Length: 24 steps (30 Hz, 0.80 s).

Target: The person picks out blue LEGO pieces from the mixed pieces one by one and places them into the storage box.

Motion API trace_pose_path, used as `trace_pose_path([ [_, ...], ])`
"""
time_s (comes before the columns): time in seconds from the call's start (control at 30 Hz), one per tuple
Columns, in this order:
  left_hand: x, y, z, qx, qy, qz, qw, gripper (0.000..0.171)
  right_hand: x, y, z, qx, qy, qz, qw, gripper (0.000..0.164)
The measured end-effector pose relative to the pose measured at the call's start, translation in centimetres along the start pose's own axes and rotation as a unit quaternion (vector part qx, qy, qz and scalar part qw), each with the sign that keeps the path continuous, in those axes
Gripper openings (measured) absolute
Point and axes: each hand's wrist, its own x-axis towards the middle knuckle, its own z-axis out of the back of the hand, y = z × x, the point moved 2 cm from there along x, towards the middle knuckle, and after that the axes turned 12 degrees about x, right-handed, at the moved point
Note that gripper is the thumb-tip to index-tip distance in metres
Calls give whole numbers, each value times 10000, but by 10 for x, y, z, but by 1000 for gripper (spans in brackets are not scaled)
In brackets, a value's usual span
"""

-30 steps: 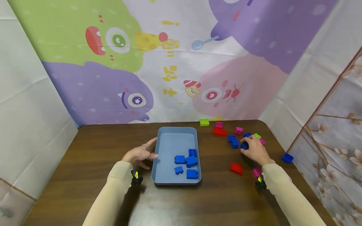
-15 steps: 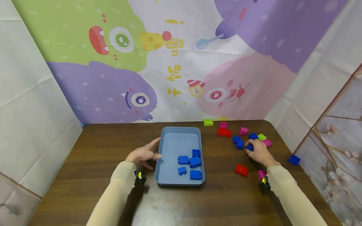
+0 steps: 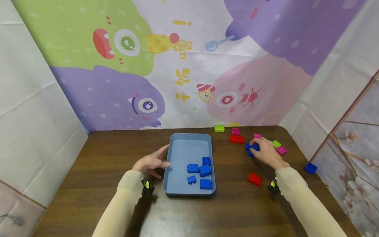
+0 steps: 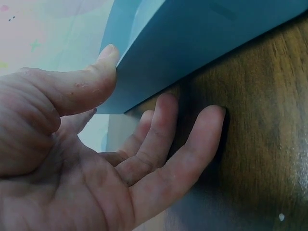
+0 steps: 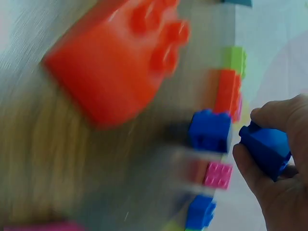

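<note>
My right hand (image 3: 266,152) pinches a blue toy building brick (image 5: 267,147) between thumb and fingers. In the head view the held brick overlaps other blue bricks (image 3: 248,146) on the table. A blue-grey tray (image 3: 183,148) stands at the middle, with several blue bricks (image 3: 192,168) lying in its right and lower part. At the tray's left side is my left hand (image 3: 149,163), its thumb touching the rim. The other fingers of that hand are spread loosely low by the tray's outer wall (image 4: 159,67), close to the tabletop.
Red bricks (image 3: 254,179) lie in front of the right hand and farther back. Green (image 3: 219,128) and pink (image 3: 281,150) bricks are near the far edge. A blue brick (image 3: 311,168) sits at the table's right edge. A printed cloth (image 3: 183,112) hangs behind.
My right hand has moved left and away from me with the blue brick, now over the other blue bricks. The left hand stays at the tray. The head view has shifted slightly.
</note>
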Motion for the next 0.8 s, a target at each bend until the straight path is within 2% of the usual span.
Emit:
trace_pose_path([
  [0.17, -3, 3, 0, -172, -2, 27, 9998, 85, 11, 23, -17, 166, 36, 257, 9995, 20],
  [0.33, -2, 4, -2, -201, -9, -5, 9998, 84, 23, 54, -37, 390, 95, 763, 9963, 20],
  [0.5, -3, 5, -1, -189, -24, 68, 9998, 84, 36, 86, -56, 617, 730, 1312, 9867, 21],
  [0.6, -3, 6, -1, -186, -81, 92, 9998, 84, 42, 100, -65, 682, 1096, 1490, 9804, 20],
  [0.8, -2, 3, -1, -169, -162, 134, 9996, 85, 53, 118, -76, 751, 1306, 1555, 9763, 17],
])
